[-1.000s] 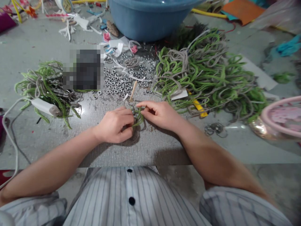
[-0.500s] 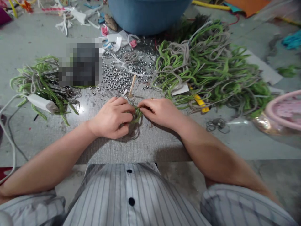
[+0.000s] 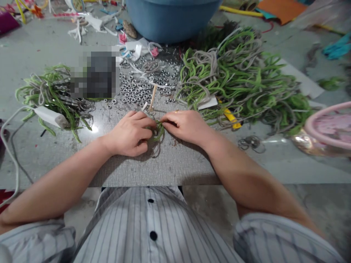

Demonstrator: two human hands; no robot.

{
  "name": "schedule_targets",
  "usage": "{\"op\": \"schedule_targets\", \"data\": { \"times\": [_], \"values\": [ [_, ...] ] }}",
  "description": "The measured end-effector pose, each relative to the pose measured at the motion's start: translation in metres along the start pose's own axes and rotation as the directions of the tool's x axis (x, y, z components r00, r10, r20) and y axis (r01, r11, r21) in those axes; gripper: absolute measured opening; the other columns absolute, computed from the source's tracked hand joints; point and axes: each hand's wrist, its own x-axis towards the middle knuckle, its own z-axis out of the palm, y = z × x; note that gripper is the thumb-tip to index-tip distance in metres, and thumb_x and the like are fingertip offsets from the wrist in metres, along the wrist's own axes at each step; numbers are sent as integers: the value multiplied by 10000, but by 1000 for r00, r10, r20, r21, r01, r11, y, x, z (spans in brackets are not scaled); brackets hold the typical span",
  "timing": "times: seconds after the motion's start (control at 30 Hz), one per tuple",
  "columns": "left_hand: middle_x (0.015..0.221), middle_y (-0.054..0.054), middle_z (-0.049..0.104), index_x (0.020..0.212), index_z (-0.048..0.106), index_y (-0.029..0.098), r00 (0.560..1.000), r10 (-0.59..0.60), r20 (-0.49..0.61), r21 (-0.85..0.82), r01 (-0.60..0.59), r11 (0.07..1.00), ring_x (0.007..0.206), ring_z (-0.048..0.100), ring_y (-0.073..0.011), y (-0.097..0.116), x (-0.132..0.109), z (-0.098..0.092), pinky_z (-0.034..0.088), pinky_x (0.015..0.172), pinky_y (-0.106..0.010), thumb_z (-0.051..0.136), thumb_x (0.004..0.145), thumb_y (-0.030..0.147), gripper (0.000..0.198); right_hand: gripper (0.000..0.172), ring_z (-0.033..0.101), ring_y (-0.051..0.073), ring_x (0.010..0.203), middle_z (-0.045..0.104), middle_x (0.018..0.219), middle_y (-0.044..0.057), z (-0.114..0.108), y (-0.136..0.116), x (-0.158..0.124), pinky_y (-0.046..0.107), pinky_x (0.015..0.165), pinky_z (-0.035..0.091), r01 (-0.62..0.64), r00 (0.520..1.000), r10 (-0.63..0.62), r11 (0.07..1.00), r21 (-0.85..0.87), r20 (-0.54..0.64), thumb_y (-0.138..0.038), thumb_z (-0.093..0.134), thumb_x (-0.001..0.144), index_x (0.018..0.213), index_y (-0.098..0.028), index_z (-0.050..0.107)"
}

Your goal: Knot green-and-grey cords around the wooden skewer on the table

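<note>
Between my hands, close to the table's front, a green and grey cord (image 3: 158,136) bends in a small loop. My left hand (image 3: 133,132) is closed on its left side, fingers curled down. From the right, my right hand (image 3: 184,126) pinches the same cord between thumb and fingertips. The fingertips of both hands nearly meet, and the exact part they grip is mostly hidden. Just beyond them a thin wooden stick (image 3: 153,97) stands up, leaning slightly. Past the stick lie many small metal eyelet-like rings (image 3: 131,89), loose on the table.
A large heap of green and grey cords (image 3: 233,76) lies right, a smaller bundle (image 3: 52,87) left beside a white cabled block (image 3: 52,117). A blue tub (image 3: 172,20) stands at the back. Far right is a pink-rimmed basket (image 3: 312,122); a yellow object (image 3: 231,118) pokes from the heap.
The view has shifted slightly. Both hands stay together on the cord, with only small finger movement; the loop beneath them looks a little smaller.
</note>
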Motion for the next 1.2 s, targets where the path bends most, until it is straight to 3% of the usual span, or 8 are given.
{"op": "schedule_targets", "data": {
  "times": [0.3, 0.77, 0.9, 1.0, 1.1, 1.2],
  "values": [
    [1090, -41, 713, 643, 598, 182, 999, 42, 5, -42, -41, 998, 922, 563, -242, 0, 1, 1, 372, 777, -396, 462, 743, 213, 172, 223, 685, 221, 858, 758, 958, 59, 2, 1, 0, 306, 686, 428, -21, 1000, 21, 1000, 6, -2, -233, 505, 896, 964, -194, 714],
    [1099, -44, 702, 624, 586, 176, 998, 37, 58, -96, -31, 995, 877, 559, -230, -1, 3, 0, 391, 772, -388, 482, 740, 210, 160, 236, 679, 241, 831, 755, 918, 67, -5, -4, 0, 316, 638, 391, -176, 984, 176, 981, -78, -9, -217, 489, 883, 945, -193, 716],
    [1094, -45, 703, 627, 590, 177, 998, 35, 49, -94, -31, 995, 879, 560, -228, -1, 3, 0, 397, 782, -384, 479, 743, 211, 164, 222, 658, 218, 776, 736, 849, 51, -1, -1, -1, 307, 614, 386, -134, 988, 130, 990, -43, -87, -206, 500, 849, 949, -200, 698],
    [1107, -66, 695, 639, 597, 175, 1000, -3, 21, -116, 5, 993, 883, 566, -220, 0, 3, -1, 415, 799, -377, 476, 753, 208, 169, 260, 643, 196, 762, 712, 884, 55, -2, 0, -3, 303, 615, 418, -80, 969, 88, 996, 44, -232, -173, 492, 822, 1008, -200, 672],
    [1085, -89, 688, 650, 605, 167, 997, -69, -14, -134, 67, 989, 871, 566, -213, 1, 3, -1, 435, 801, -366, 476, 752, 210, 170, 209, 632, 165, 754, 697, 964, 57, -5, -6, -7, 296, 626, 466, 68, 935, -4, 983, 170, -355, -183, 479, 844, 959, -215, 650],
    [983, -102, 681, 661, 610, 163, 993, -102, -62, -131, 93, 987, 820, 551, -206, 2, 3, 0, 443, 757, -353, 470, 754, 221, 178, 160, 652, 160, 834, 698, 1018, 60, -6, -15, -12, 280, 637, 504, 272, 904, -154, 927, 257, -398, -210, 484, 871, 944, -223, 626]
  ]
}}
